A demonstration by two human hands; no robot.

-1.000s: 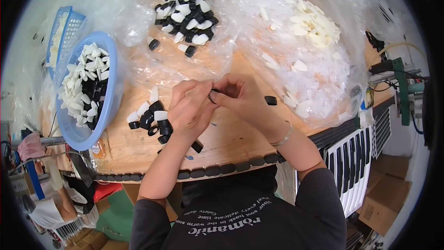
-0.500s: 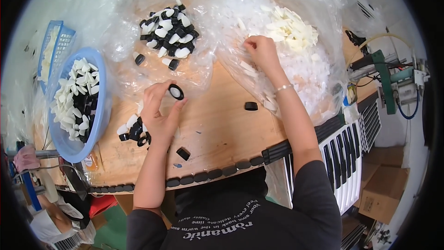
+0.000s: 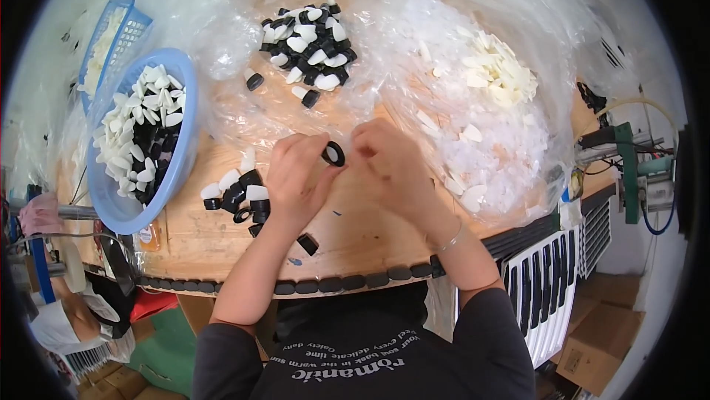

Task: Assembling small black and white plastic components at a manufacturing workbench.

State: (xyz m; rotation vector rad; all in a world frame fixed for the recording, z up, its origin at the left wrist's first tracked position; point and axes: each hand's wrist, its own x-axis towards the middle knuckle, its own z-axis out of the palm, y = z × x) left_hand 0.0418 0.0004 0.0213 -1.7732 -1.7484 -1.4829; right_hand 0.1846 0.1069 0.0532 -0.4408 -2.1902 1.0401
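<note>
**Black ring pinched at mid-counter, most of the stock not yet worked**

I see my left hand (image 3: 296, 178) closed in a pinch on a small black ring (image 3: 333, 153), held just above the wooden counter (image 3: 355, 230) near its middle. My right hand (image 3: 396, 167) sits just beside it with the fingers curled inward toward the ring; I cannot tell whether it has anything between the fingertips, though it looks loosely closed.

Judging progress from how things lie: a blue bowl (image 3: 181, 148) at my left is well filled with black-and-white pieces, which I take for finished ones. A small cluster of such pieces (image 3: 237, 196) lies on the counter just left of my left hand, and a lone black cap (image 3: 308, 243) sits near the front edge. Ahead, on clear plastic sheeting (image 3: 414, 52), a pile of mixed black and white parts (image 3: 307, 41) remains, and to the right a heap of white tabs (image 3: 499, 71) spreads well apart from it. So I would say a fair share is done, yet plenty is left.
</note>
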